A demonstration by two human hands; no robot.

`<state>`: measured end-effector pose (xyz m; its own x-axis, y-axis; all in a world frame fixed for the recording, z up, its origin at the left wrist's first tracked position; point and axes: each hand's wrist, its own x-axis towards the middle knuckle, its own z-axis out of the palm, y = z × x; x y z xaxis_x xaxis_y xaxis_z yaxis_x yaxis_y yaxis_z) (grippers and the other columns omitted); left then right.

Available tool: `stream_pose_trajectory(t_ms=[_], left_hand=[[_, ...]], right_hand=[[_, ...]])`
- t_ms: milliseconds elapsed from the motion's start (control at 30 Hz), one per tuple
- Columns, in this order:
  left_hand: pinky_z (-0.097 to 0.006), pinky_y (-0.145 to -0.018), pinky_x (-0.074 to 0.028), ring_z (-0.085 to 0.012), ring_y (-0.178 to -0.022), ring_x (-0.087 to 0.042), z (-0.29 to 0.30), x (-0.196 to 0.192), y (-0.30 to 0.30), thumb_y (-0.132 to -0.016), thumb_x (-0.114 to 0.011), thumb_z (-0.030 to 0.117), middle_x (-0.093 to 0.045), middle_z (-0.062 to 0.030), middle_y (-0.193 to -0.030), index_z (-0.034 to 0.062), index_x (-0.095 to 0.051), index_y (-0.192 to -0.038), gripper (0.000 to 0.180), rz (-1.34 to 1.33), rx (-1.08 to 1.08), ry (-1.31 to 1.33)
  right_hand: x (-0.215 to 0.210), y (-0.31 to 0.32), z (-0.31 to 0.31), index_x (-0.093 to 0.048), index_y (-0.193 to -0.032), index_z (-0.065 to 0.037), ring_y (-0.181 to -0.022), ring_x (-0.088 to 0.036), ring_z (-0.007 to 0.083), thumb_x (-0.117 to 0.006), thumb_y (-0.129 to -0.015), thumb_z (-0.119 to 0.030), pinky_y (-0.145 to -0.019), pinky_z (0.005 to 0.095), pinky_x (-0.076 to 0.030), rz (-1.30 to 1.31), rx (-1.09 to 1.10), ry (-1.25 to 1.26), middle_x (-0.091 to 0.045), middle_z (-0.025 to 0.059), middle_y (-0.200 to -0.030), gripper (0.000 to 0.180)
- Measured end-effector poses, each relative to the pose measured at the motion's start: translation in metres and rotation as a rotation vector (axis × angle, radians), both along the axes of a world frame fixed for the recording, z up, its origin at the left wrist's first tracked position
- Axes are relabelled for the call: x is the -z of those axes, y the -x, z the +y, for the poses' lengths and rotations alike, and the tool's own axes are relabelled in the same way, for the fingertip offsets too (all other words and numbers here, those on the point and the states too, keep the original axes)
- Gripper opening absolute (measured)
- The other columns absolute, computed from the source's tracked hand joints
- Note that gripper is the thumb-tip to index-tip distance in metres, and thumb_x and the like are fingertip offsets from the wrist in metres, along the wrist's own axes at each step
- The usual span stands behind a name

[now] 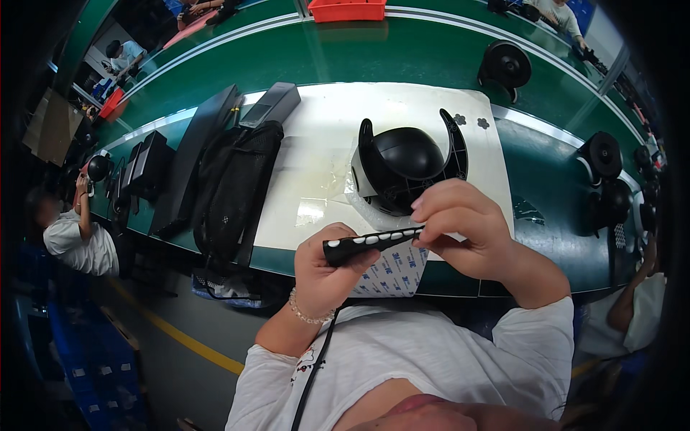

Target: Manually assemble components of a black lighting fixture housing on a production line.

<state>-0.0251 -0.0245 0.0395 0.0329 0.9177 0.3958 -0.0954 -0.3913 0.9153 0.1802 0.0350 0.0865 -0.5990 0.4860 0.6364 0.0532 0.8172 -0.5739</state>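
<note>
My left hand is closed round one end of a narrow black part, which has a row of white oval pads along its edge. At the part's other end my right hand has its fingers bent close together; whether a small piece is between them I cannot make out. Below the part, a white backing sheet with blue print shows between my hands. Just beyond my right hand stands a glossy black rounded device with two upright curved arms, resting on a pale ring-shaped wrap.
A white mat covers the green bench. On its left lie a black mesh bag, a grey box and a long black box. Black round devices stand at the back right. A red tray sits far back. Other people work nearby.
</note>
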Motion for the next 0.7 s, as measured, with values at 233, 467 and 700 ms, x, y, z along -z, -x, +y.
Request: stream_pose_trajectory(t_ms=[233,467,700], left_hand=[[-0.020,-0.057,-0.039,-0.0058,-0.065,-0.049,-0.006,-0.005,-0.005,-0.075,-0.066,-0.001,-0.056,-0.0001,-0.070,-0.0016,-0.059,-0.080,0.009,-0.214,-0.069,0.165],[-0.019,-0.059,-0.039,-0.0059,-0.065,-0.050,-0.008,-0.009,-0.008,-0.074,-0.068,0.002,-0.057,0.0002,-0.073,-0.0010,-0.059,-0.080,0.011,-0.227,-0.079,0.169],[-0.019,-0.057,-0.038,-0.0058,-0.064,-0.048,-0.007,-0.004,-0.007,-0.073,-0.069,0.000,-0.056,0.0007,-0.071,-0.0005,-0.059,-0.078,0.011,-0.191,-0.046,0.089]], right_hand=[[0.000,-0.003,0.001,-0.049,-0.100,-0.008,-0.101,-0.052,0.0240,-0.071,-0.070,-0.004,-0.083,0.0343,-0.043,0.245,-0.206,0.200,-0.054,0.0099,-0.105,0.037],[0.006,-0.005,-0.004,-0.039,-0.113,-0.011,-0.082,-0.058,0.0186,-0.065,-0.070,0.010,-0.069,0.0265,-0.046,0.099,-0.098,0.159,-0.057,0.0117,-0.091,0.055],[0.008,-0.002,-0.008,-0.044,-0.110,-0.007,-0.078,-0.059,0.0136,-0.064,-0.072,0.007,-0.057,0.0227,-0.045,0.235,-0.072,0.299,-0.058,0.0074,-0.090,0.045]])
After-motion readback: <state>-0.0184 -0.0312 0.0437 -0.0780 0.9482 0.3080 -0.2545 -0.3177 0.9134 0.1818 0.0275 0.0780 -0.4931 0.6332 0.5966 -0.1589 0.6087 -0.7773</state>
